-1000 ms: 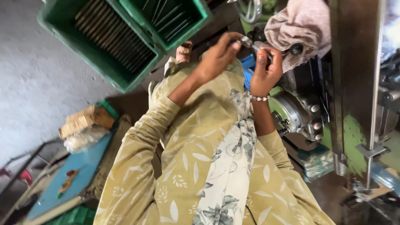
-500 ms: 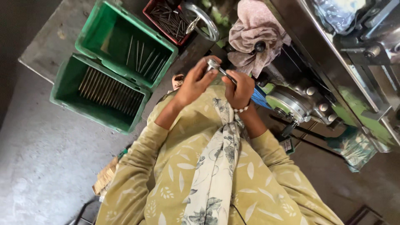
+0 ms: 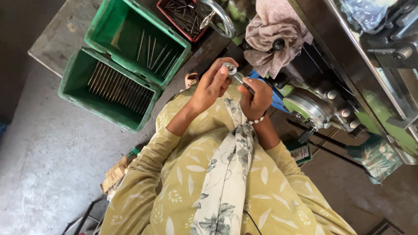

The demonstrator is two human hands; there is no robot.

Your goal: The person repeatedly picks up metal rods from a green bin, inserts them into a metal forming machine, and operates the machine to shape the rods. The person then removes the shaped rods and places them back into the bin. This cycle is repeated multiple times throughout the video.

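Both hands meet in front of my chest, above my lap. My left hand (image 3: 212, 85) pinches a small round metal ring piece (image 3: 229, 68) at the end of a thin metal rod (image 3: 242, 82). My right hand (image 3: 257, 98), with a bead bracelet on the wrist, is closed around the rod's lower end. The two hands almost touch. I wear olive-yellow leaf-print clothes with a pale flowered scarf (image 3: 226, 174) hanging down the middle.
Two green crates (image 3: 98, 106) holding several thin metal rods stand at the left on a grey slab. A red tray (image 3: 183, 17) of rods and a metal handwheel (image 3: 220, 17) lie beyond. A machine (image 3: 313, 109) with a cloth (image 3: 274, 35) draped on it stands at the right.
The view has swung and steadied, so the crates now sit further left. My hands stay together on the rod and ring, with the ring now turned up toward the camera.
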